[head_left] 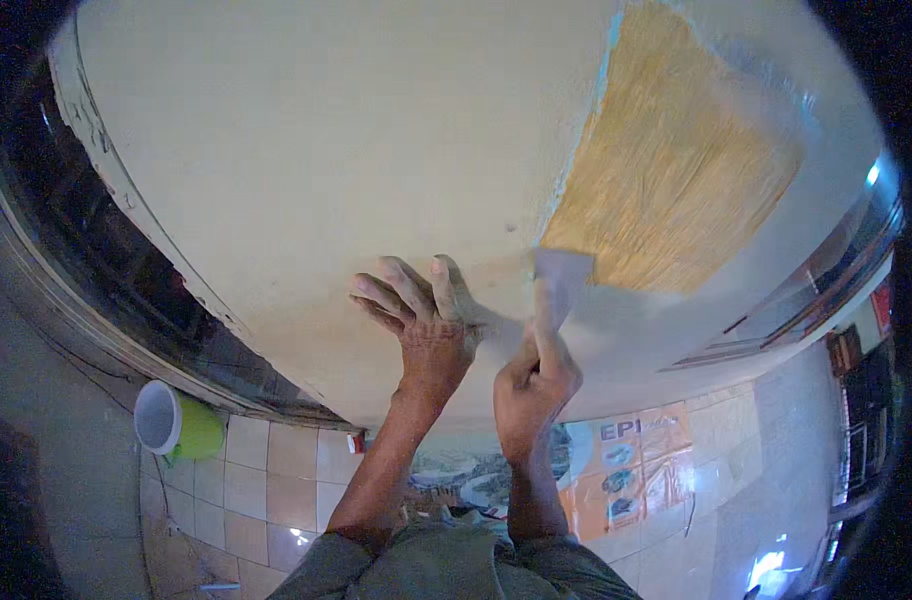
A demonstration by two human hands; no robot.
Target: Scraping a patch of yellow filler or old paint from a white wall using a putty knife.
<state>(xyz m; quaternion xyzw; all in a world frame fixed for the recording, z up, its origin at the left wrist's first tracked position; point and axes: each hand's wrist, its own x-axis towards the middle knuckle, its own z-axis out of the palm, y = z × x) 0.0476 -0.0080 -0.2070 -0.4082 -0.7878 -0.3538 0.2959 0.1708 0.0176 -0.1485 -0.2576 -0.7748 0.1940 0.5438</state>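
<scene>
My right hand is closed around the handle of a putty knife, one finger stretched along it toward the blade. The wide blade meets the wall at the lower left corner of a yellow-brown patch with streaks across it. A pale blue line runs up the patch's left edge. My left hand lies against the cream wall with fingers spread, left of the knife, and holds nothing. The tips of the knife and my right fingers are slightly blurred.
A green bucket with a white inside stands on the tiled floor at the lower left. Below my arms a printed orange sheet lies on the floor. Dark window-like openings border the wall on the left.
</scene>
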